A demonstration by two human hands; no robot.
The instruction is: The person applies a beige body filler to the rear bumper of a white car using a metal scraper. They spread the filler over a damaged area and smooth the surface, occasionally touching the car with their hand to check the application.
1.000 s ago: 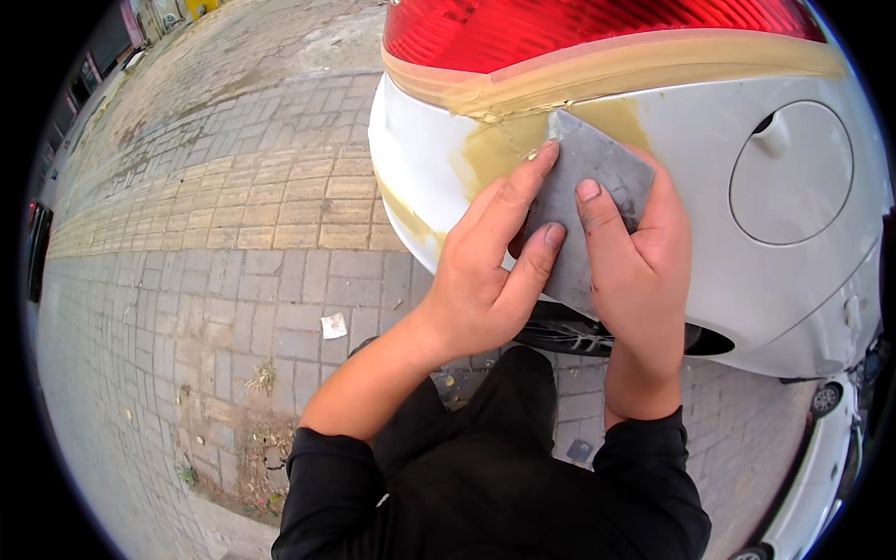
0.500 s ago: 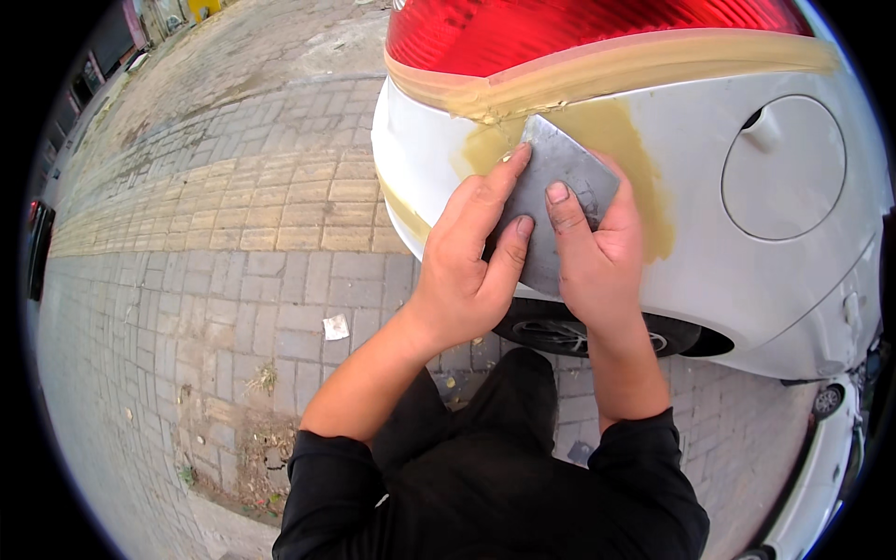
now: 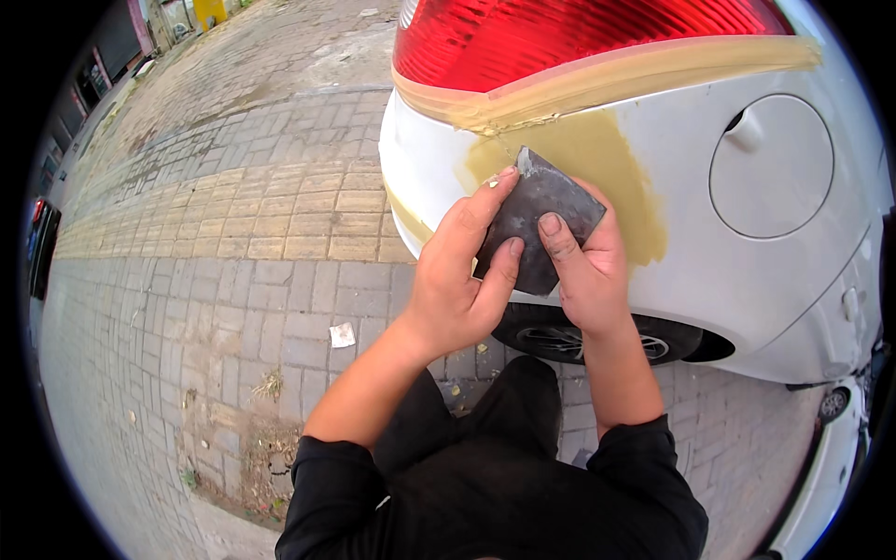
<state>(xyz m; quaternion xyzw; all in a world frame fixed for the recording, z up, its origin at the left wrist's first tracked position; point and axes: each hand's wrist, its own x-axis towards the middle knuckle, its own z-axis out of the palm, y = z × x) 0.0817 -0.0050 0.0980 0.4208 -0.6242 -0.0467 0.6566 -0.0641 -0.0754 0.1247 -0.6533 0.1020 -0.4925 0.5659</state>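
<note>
With both hands I hold a thin, dark grey, square putty spreader (image 3: pixel 534 217), its upper corner smeared with pale residue. My left hand (image 3: pixel 467 252) is closed on its left edge, thumb on the face, with a yellowish crumb on the index finger. Closed round its right side is my right hand (image 3: pixel 595 266), the thumb pressed flat on the face. Behind the spreader lies a mustard-yellow patch of filler (image 3: pixel 611 154) on the white car's rear corner (image 3: pixel 686 177). Whether the far edge touches the filler I cannot tell.
Beige masking tape (image 3: pixel 653 67) runs under the red tail light (image 3: pixel 579 37). A round fuel flap (image 3: pixel 771 166) sits to the right. Below are a wheel (image 3: pixel 560 338) and grey paving (image 3: pixel 280 308) with a white scrap (image 3: pixel 343 334). Another white car (image 3: pixel 821 467) stands lower right.
Both hands and the spreader have come down toward me, away from the tape. The spreader has tilted and looks darker, and more of the filler patch shows above it.
</note>
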